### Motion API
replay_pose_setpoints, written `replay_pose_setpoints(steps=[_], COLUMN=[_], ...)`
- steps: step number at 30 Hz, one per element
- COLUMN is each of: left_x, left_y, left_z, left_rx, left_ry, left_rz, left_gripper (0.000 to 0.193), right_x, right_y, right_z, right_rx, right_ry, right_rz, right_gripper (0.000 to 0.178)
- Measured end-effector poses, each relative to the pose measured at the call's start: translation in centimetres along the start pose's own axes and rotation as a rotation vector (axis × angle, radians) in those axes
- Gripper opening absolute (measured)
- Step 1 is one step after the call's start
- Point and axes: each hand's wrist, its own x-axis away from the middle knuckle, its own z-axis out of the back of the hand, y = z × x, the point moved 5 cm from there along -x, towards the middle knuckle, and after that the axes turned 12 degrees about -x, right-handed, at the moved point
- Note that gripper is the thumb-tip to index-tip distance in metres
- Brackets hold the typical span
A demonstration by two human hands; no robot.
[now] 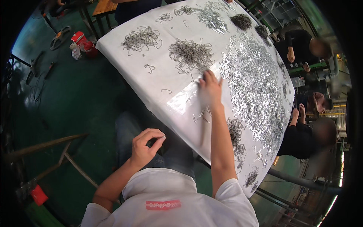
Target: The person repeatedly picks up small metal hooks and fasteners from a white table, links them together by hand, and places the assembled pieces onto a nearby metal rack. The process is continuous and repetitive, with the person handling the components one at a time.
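Note:
My left hand (145,147) is held in front of my body, off the table's near edge. Its thumb and forefinger are pinched together, with a tiny pale bit at the tips that is too small to name. My right hand (211,89) is stretched out over the table, fingers apart and slightly blurred. Its fingertips reach the lower edge of a dark pile of metal hooks (191,55). Under and beside that hand lies a clear plastic sheet or bag (181,100). A few loose hooks (202,115) lie beside my right forearm.
Shiny S-shaped hooks (253,83) spread over the right side of the white-covered table (113,41). Smaller heaps (141,38) lie around it. Other people (302,45) work along the far side. A red container (89,49) and a metal frame (68,155) stand at left.

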Motion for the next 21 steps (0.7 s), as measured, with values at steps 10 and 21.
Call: replay_pose_setpoints(steps=[10, 21], left_x=[0.9, 2.1], left_y=[0.7, 0.9], left_z=[-0.4, -0.9], left_rx=[0.016, -0.033], left_ry=[-0.037, 0.007], left_rz=[0.0, -0.027], left_gripper=[0.013, 0.012], right_x=[1.3, -3.2], right_y=[-4.9, -14.6], right_z=[0.8, -6.1], right_rx=[-0.359, -0.063], right_ry=[0.109, -0.248], right_rz=[0.006, -0.089], right_gripper=[0.01, 0.033])
